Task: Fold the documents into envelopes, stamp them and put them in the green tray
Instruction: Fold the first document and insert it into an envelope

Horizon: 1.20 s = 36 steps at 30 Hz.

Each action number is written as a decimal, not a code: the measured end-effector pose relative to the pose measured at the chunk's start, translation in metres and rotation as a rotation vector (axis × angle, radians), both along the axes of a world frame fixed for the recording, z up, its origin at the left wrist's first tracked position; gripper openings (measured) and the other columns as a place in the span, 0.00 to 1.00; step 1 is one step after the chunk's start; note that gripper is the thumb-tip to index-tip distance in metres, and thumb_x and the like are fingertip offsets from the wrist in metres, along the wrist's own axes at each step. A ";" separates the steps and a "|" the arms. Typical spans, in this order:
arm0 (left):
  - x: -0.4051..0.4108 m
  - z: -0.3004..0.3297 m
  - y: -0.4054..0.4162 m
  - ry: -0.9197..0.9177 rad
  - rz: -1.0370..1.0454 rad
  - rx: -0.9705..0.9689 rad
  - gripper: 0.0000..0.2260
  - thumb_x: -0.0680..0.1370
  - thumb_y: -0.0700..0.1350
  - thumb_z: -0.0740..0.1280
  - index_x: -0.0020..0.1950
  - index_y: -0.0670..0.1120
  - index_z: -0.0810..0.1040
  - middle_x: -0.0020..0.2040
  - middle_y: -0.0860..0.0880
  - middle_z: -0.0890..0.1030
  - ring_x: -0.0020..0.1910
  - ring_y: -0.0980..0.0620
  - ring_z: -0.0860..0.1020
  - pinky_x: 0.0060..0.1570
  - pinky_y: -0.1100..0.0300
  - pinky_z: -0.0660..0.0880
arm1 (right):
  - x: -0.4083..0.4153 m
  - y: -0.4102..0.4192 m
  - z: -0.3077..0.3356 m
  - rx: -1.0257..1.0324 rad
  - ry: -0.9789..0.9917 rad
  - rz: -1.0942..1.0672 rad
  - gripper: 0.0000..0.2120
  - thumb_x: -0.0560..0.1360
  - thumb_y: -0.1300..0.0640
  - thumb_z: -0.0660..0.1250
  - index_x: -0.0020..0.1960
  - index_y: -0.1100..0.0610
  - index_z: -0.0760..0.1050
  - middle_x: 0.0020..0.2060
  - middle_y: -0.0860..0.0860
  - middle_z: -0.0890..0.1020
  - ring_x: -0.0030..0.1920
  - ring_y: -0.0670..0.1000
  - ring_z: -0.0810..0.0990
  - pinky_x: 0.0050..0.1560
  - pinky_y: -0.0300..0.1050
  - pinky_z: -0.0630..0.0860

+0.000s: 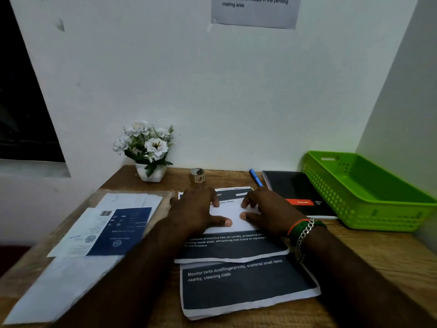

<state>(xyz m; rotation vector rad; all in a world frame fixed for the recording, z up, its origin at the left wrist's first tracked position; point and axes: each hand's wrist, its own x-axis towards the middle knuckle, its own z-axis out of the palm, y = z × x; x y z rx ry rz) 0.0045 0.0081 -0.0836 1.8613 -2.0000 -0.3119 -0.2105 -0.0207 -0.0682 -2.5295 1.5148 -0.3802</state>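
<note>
Wooden desk (369, 252) against white wall (236, 91); green tray (369, 209) at right corner

— Both hands are flat on the desk, see? The left hand (196, 209) and right hand (267, 209) press on a folded white sheet (233, 215), fingers spread, thumbs pointing at each other.

— And under it?

— A dark printed document (233, 248), overlapping another dark document (248, 287) nearer to us.

— The green tray (369, 192)?

— Far right, against the wall, beside a black notebook (298, 190) with a blue pen (255, 177) at its far left corner.

— On the left?

— White envelopes (127, 202) under a blue-and-white leaflet (111, 230) (its print reads upside down from here). Farther back, a pot of white flowers (146, 150) and a small tape roll (197, 175).
</note>
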 end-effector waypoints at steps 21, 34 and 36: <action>-0.009 0.014 0.006 -0.061 -0.055 -0.155 0.18 0.70 0.60 0.76 0.54 0.60 0.73 0.56 0.60 0.72 0.62 0.53 0.71 0.64 0.46 0.67 | 0.002 0.001 0.000 -0.098 -0.093 -0.019 0.13 0.74 0.43 0.73 0.54 0.49 0.79 0.51 0.45 0.79 0.55 0.48 0.76 0.55 0.44 0.73; -0.006 0.030 0.008 0.088 0.041 -0.338 0.07 0.77 0.60 0.69 0.47 0.59 0.79 0.44 0.62 0.81 0.50 0.59 0.78 0.61 0.47 0.68 | 0.000 0.003 0.013 -0.124 -0.375 0.104 0.03 0.77 0.52 0.71 0.45 0.47 0.79 0.40 0.44 0.82 0.44 0.44 0.79 0.48 0.45 0.74; 0.006 0.033 0.008 0.060 0.075 -0.303 0.07 0.77 0.60 0.69 0.46 0.58 0.79 0.45 0.61 0.81 0.51 0.57 0.78 0.60 0.49 0.68 | -0.006 -0.001 0.015 -0.119 -0.379 0.087 0.03 0.77 0.54 0.72 0.45 0.50 0.80 0.42 0.46 0.83 0.47 0.49 0.81 0.53 0.48 0.76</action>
